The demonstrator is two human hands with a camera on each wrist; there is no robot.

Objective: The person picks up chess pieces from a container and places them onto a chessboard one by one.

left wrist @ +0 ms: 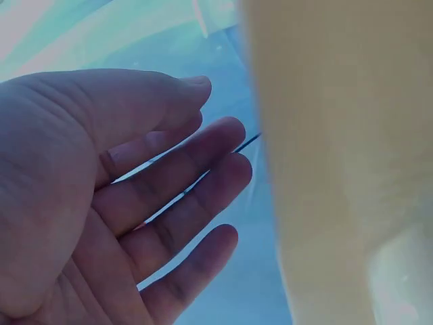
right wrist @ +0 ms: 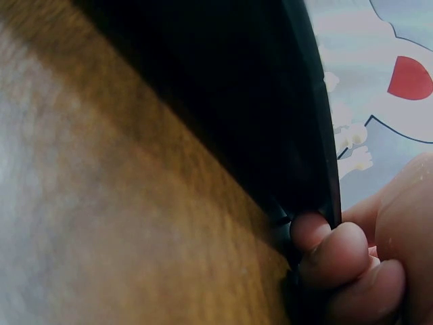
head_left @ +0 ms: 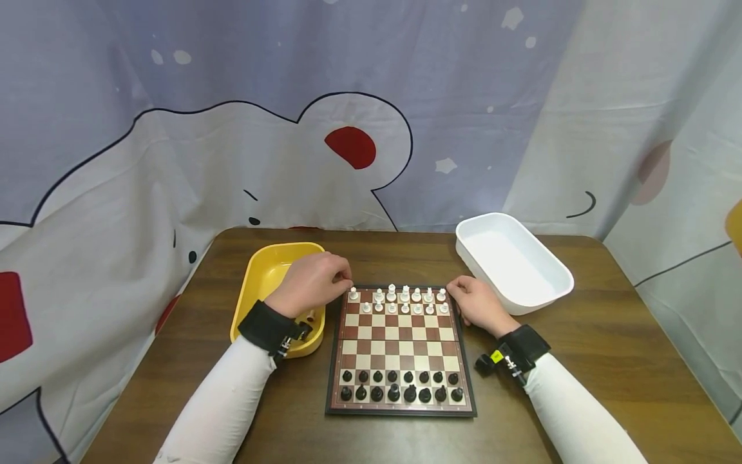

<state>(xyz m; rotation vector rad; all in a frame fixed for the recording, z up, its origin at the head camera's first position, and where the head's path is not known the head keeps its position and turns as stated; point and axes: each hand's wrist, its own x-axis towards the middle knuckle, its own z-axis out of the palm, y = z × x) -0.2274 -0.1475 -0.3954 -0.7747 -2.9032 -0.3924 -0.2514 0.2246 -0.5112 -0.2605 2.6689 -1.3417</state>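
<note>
A chessboard (head_left: 391, 348) lies flat on the table, with white chess pieces (head_left: 405, 294) along its far side and black chess pieces (head_left: 393, 392) along its near side. Over the yellow tray's inner side, my left hand (head_left: 313, 282) reaches to the board's far left corner. Its fingers (left wrist: 203, 183) are loosely bent in the left wrist view, and I see nothing held between them. At the far right corner, my right hand (head_left: 478, 303) grips the board's edge, with fingertips (right wrist: 338, 254) against the dark side of the board (right wrist: 270, 88).
The yellow tray (head_left: 248, 283) stands left of the board, partly hidden by my left hand, with a small pale piece (head_left: 311, 316) inside. A white tray (head_left: 516, 258) sits at the back right. Behind the wooden table (head_left: 585, 335) hangs a patterned curtain (head_left: 278, 161).
</note>
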